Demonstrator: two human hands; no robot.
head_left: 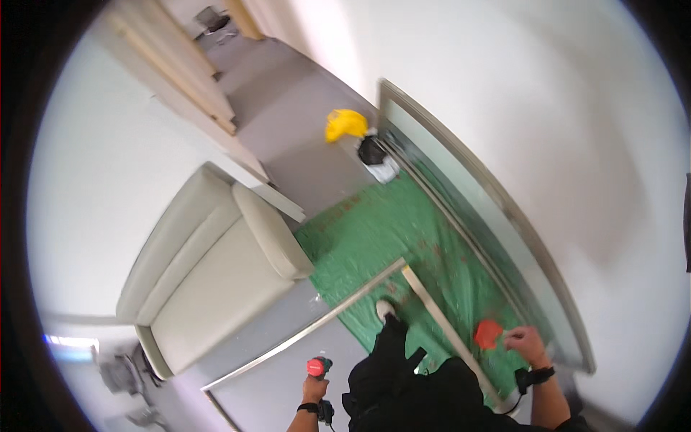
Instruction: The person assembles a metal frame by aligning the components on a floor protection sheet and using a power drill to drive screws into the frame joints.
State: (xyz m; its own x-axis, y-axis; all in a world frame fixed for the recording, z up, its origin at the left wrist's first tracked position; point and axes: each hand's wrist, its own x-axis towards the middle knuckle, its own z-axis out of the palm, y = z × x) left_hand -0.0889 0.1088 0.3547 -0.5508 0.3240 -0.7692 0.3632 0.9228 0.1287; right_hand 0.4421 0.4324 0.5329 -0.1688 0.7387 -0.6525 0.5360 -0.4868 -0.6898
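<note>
My left hand (314, 391) is closed around the grip of a cordless drill (319, 366) with a red and dark teal body, at the lower middle. My right hand (527, 345) is at the lower right with its fingers curled together; what they pinch, if anything, is too small to make out. Just left of its fingertips is a bright red-orange piece (488, 334), perhaps a bag, over the green sheet. A pale rectangular frame (317, 322) extends around my legs, its far corner ahead of my shoe (385, 309). Part of the frame is hidden by my body.
Green plastic sheeting (353, 223) covers part of the grey floor. A large metal-framed glass panel (497, 201) leans along the right wall. To the left stands a beige sofa (216, 281). Farther off lie a yellow bag (345, 124) and a black-and-white bag (374, 155).
</note>
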